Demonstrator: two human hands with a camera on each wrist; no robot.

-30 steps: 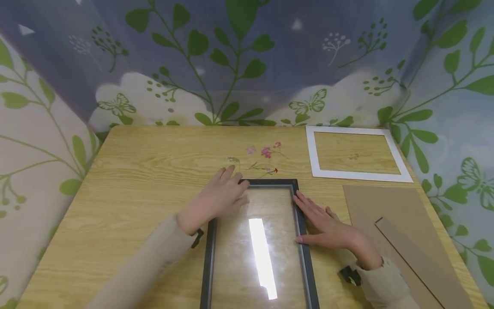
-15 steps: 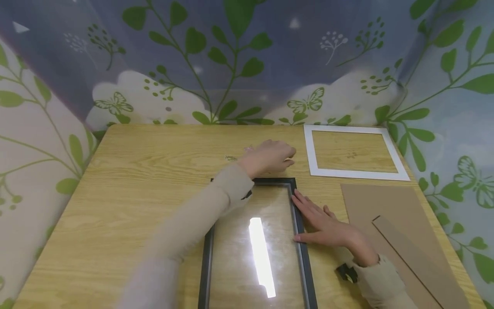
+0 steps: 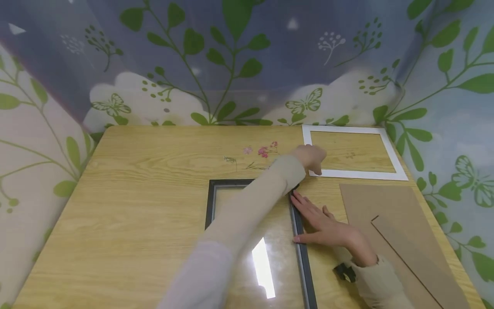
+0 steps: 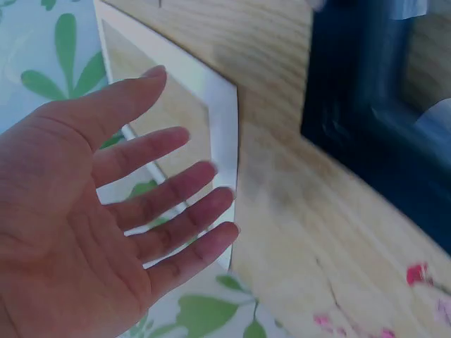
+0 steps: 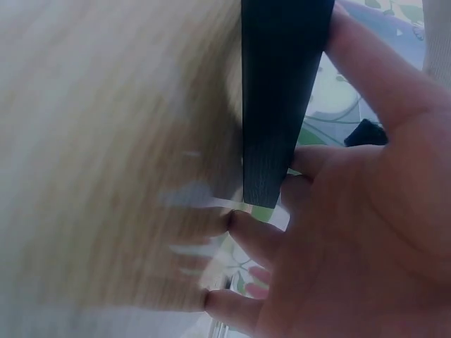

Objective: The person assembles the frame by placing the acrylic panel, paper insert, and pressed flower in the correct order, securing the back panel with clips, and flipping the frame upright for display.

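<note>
My left hand (image 3: 310,158) reaches across to the near left corner of a white mat border (image 3: 356,174). In the left wrist view its spread fingers (image 4: 187,186) overlap the border, with nothing in the palm. My right hand (image 3: 332,231) rests against the right side of a black picture frame (image 3: 305,266), its fingers fairly straight. The right wrist view shows the thumb and fingertips right at the frame's dark bar (image 5: 278,105). A clear pane with a bright reflection (image 3: 263,268) fills the frame, and my left sleeve hides part of it.
Beyond the frame lie small pressed flowers: a pale pink one (image 3: 247,149), a deep pink sprig (image 3: 263,151) and a white-green sprig (image 3: 230,159). A brown backing board (image 3: 360,197) with a brown strip (image 3: 397,240) on it lies at the right. Patterned fabric walls border the table.
My left hand has moved right from the frame's far left corner, over the flowers, to the white mat border. The right hand has stayed at the frame's side.
</note>
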